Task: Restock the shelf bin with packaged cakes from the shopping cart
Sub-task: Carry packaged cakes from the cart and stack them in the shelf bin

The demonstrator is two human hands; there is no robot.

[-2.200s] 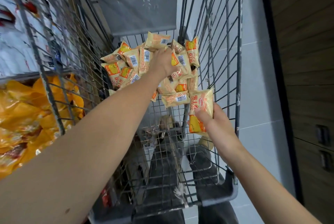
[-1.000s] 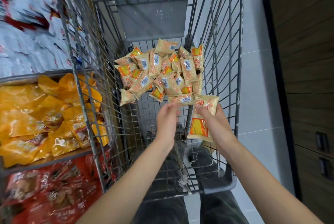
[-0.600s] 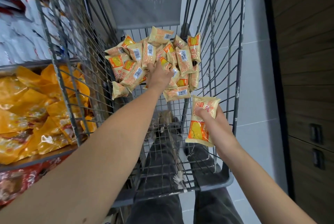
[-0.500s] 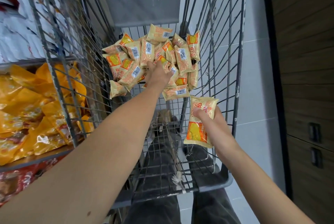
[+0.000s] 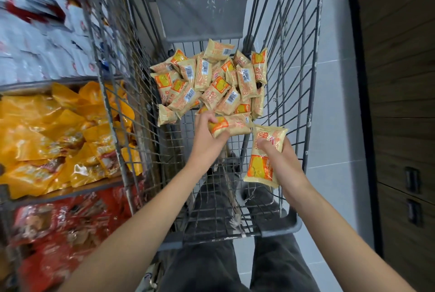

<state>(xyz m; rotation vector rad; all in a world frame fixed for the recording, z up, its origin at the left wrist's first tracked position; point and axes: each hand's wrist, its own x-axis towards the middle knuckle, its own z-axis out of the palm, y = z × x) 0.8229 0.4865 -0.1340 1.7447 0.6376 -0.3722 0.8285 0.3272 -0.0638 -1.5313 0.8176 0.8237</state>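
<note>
A grey wire shopping cart [image 5: 313,103] stands in front of me with a heap of several cream-and-orange packaged cakes [image 5: 211,82] at its far end. My left hand [image 5: 207,138] grips one cake pack [image 5: 233,125] lifted off the near edge of the heap. My right hand [image 5: 280,159] holds a stack of cake packs [image 5: 263,157] upright above the cart floor, thumb across the front. On the left a shelf bin [image 5: 47,136] holds yellow-orange packets.
Above that bin lies a shelf of white and red packets [image 5: 42,39], blurred. Below it sits a bin of red packets [image 5: 58,232]. A dark wooden cabinet [image 5: 400,103] lines the right side, with white floor tiles [image 5: 334,108] between it and the cart.
My left hand has pulled back from the heap toward me with one cake pack in its grip. My right hand has stayed in about the same place with its packs.
</note>
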